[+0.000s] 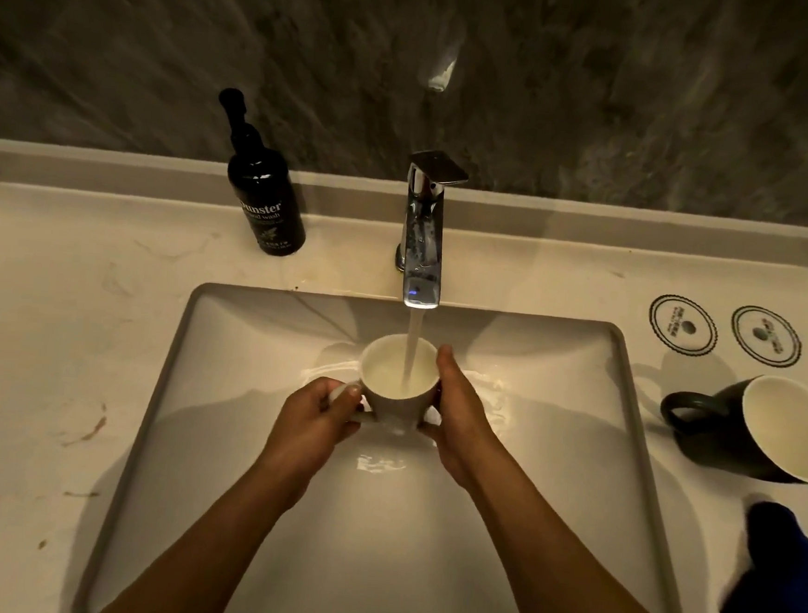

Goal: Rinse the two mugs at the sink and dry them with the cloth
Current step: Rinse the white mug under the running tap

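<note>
Water from the chrome faucet (424, 240) is filling the glossy white tapered mug (399, 378); left hand (318, 420) is pinching its handle, right hand (456, 417) is cupping its side.

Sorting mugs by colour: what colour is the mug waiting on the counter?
Dark mug, nearly black outside, off-white inside; seen in the head view.

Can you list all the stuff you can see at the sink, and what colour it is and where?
white mug: 1, white, held under the running water over the sink
dark mug: 1, dark outside, white inside, on its side on the counter, right
cloth: 1, blue, counter, near right
soap bottle: 1, black, counter, back left
tap: 1, shiny silver, behind the sink, running
coasters: 2, white with dark print, counter, back right
sink: 1, white, middle
counter: 1, pale
hands: 2; left hand grips the handle, right hand holds the mug's side
</note>
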